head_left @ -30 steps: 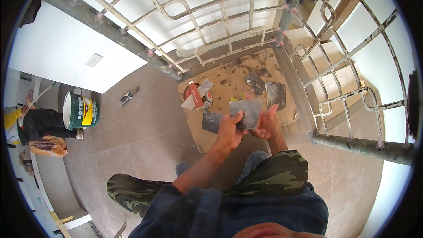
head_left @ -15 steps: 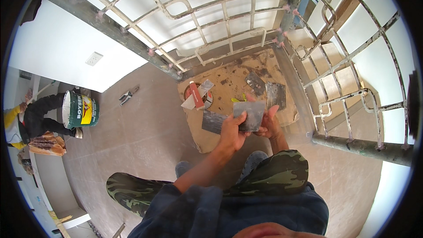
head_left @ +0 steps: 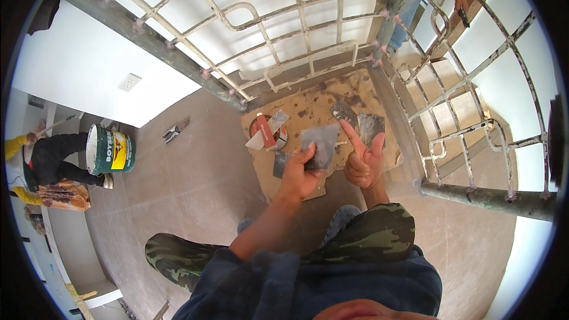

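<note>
My left hand (head_left: 301, 175) grips a thin grey square plate (head_left: 320, 145), thumb on top of its smudged face. To its right, my right hand (head_left: 364, 165) is apart from the plate, with index finger and thumb stretched out and the other fingers curled; I see nothing in it. Below both hands lies a stained cardboard sheet (head_left: 296, 106). Two dark smeared pieces, a far one (head_left: 344, 112) and a right one (head_left: 371, 124), rest on it. A red box (head_left: 265, 130) leans over a round can (head_left: 281, 137) at the left. Another dark piece (head_left: 279, 165) is partly hidden by my left hand.
A metal grille with chipped pale paint (head_left: 299, 26) and a grey pipe frame (head_left: 172, 47) bound the far and right sides. Pliers (head_left: 172, 134) lie on the floor. A green bucket (head_left: 109, 149) stands left, near a person in dark trousers (head_left: 59, 151). Beyond the grille, another person's hand (head_left: 462, 1) shows.
My right hand has come off the grey plate and now extends its index finger and thumb. My left hand has shifted left with the plate. Someone has appeared beyond the grille.
</note>
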A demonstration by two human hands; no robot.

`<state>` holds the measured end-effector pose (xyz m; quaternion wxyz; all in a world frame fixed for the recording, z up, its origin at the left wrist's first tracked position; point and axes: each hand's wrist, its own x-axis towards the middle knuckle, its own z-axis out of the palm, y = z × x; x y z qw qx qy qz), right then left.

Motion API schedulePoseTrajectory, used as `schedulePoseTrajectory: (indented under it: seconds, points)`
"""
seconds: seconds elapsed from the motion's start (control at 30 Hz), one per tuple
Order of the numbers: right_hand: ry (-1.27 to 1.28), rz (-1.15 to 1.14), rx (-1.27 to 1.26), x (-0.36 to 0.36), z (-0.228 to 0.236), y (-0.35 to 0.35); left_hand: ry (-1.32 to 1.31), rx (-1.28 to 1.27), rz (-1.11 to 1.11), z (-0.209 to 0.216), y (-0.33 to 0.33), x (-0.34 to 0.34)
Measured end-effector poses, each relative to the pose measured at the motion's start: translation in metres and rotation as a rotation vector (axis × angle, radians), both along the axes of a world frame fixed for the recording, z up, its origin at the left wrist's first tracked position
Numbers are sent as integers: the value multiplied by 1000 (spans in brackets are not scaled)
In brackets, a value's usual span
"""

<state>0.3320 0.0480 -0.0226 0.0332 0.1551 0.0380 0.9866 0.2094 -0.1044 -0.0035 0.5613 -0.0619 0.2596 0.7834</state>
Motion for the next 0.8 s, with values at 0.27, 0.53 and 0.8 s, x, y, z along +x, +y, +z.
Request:
schedulePoseTrajectory:
  seconds: [0.27, 0.53, 0.8]
  points:
    - [173, 28, -314, -3, 12, -27, 19, 15, -158, -14, 7, 14]
    - [224, 43, -301, -1, 5, -33, 82, -88, -101, 5, 15, 4]
    - [172, 36, -141, 6, 0, -26, 107, -142, -34, 12, 16, -8]
